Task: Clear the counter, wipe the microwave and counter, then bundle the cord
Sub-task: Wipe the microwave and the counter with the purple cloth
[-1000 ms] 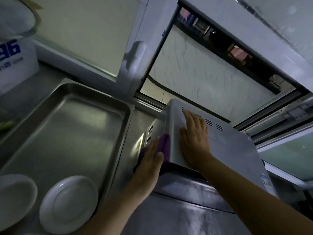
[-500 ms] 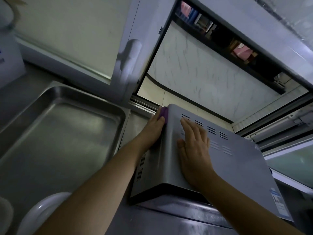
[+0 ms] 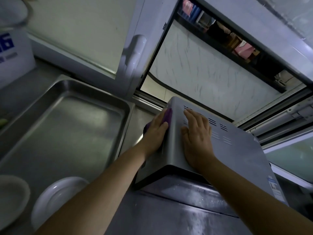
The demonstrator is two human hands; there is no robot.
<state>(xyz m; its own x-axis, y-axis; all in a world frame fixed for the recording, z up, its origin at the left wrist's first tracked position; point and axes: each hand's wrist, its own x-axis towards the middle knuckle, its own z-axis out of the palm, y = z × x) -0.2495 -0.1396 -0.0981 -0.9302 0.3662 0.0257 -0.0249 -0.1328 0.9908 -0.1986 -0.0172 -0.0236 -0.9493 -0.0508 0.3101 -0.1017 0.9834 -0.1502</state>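
A silver microwave (image 3: 237,155) stands on the steel counter (image 3: 169,214), its vented top facing me. My left hand (image 3: 155,134) presses a purple cloth (image 3: 167,115) flat against the microwave's left side wall, near the back corner. My right hand (image 3: 197,138) lies flat and open on the top panel, fingers over the vent slots. The cloth is mostly hidden under my left palm. No cord is in view.
A large steel tray (image 3: 67,119) sits left of the microwave, with two white plates (image 3: 55,200) at its near end. A white box with blue print (image 3: 10,53) stands at the far left. Behind the microwave is a sliding window frame (image 3: 135,56).
My left hand slid the purple cloth from the front of the microwave's left side toward the back corner, then slightly back down. My right hand stayed flat on top.
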